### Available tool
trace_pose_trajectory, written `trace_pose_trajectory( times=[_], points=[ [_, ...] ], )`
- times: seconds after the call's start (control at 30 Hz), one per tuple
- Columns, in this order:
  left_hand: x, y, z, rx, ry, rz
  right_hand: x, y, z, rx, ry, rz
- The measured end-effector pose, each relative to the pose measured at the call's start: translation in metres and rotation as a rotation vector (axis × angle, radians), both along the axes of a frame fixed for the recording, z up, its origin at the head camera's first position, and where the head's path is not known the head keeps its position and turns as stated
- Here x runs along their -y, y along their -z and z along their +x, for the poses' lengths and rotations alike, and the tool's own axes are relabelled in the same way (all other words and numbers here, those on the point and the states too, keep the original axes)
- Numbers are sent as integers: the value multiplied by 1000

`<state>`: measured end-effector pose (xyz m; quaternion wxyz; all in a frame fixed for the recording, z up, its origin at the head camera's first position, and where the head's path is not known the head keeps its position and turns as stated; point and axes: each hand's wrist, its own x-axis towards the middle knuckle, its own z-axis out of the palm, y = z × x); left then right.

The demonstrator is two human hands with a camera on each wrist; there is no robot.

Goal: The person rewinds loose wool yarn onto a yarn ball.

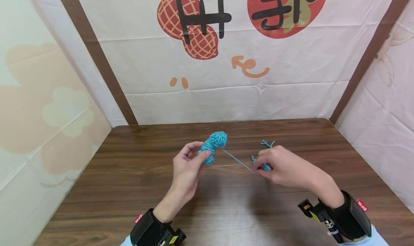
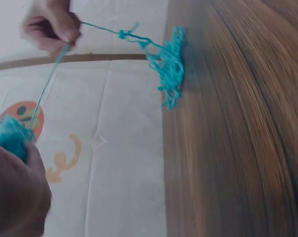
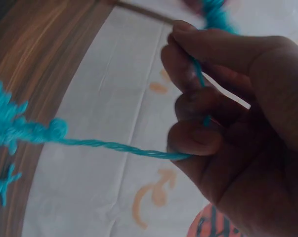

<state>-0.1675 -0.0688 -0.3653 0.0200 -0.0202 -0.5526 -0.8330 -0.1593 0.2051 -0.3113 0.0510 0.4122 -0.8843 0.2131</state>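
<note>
Yarn bundle, probably light and soft, best held mid-body: left hand pinches it toward the worktop's far edge; right hand grips its strand.

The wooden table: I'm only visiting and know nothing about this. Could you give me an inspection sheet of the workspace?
Surface: brown wood-grain table.
Job's things: blue yarn bundle, held above the table; a strand runs from it through the right hand to a loose yarn tangle on the table.
Clutter: nothing seen.
Hands: left hand grips the bundle; right hand holds the strand; each wrist wears a black band.
Cables: nothing seen.
Surroundings: pale printed cloth behind the table.
</note>
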Motion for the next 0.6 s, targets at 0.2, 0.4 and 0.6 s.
trace_pose_trajectory(
  times=[0.2,0.4,0.6],
  points=[
    [-4,3,1,-103,-123,-237,20,-6,21,19,-57,48],
    [-6,4,2,-264,-140,-490,27,-12,30,-40,-89,44],
    [-8,12,4,-340,-49,-752,28,-14,29,-127,-145,-33]
  ],
)
